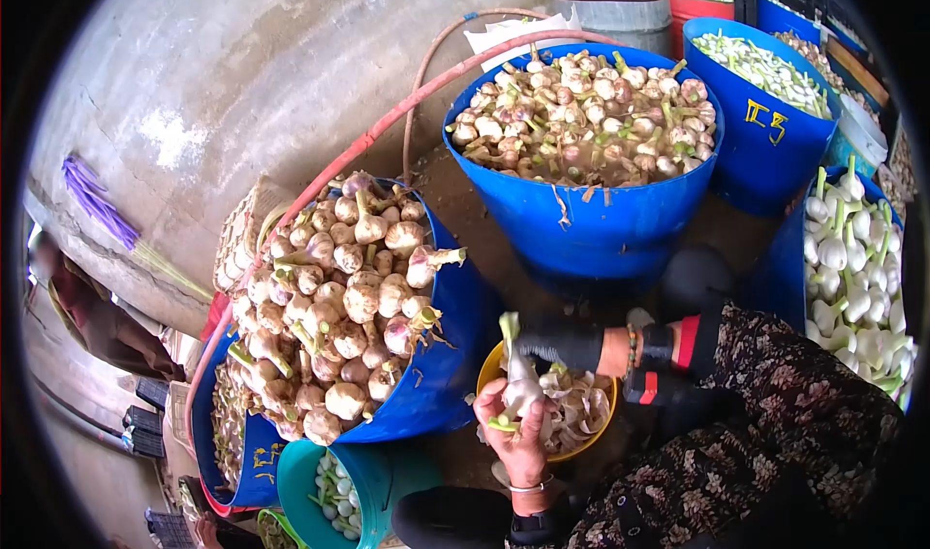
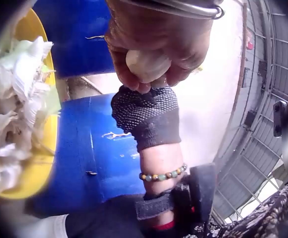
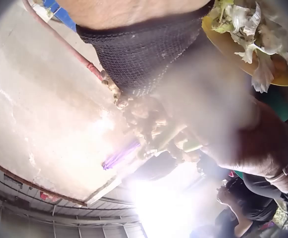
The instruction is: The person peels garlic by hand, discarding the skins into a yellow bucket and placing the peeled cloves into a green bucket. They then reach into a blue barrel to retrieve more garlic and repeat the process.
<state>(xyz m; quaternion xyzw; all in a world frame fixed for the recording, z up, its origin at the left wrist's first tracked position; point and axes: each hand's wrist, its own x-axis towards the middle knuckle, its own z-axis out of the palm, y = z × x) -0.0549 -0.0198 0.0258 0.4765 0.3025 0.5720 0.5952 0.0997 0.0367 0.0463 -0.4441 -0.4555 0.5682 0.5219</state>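
Note:
A pale garlic bulb [image 1: 524, 386] with a green stalk is between the two hands. My bare left hand [image 1: 515, 442], with a silver bangle at the wrist, grips the bulb; its fingers curl round it in the left wrist view. At the bulb's neck is my right hand [image 1: 557, 342], in a dark knit glove and curled in the left wrist view [image 2: 146, 111]; its fingertips are hidden. Directly beneath the hands stands a yellow tub [image 1: 612, 408] heaped with papery garlic skins [image 1: 576, 423].
Blue drums of unpeeled garlic stand to the left [image 1: 450, 355] and ahead [image 1: 601, 224]. Peeled white bulbs [image 1: 852, 249] fill another at the right. A teal bucket [image 1: 387, 486] holds some bulbs. A red hose [image 1: 363, 142] runs along the wall. Another person [image 1: 102, 307] is at far left.

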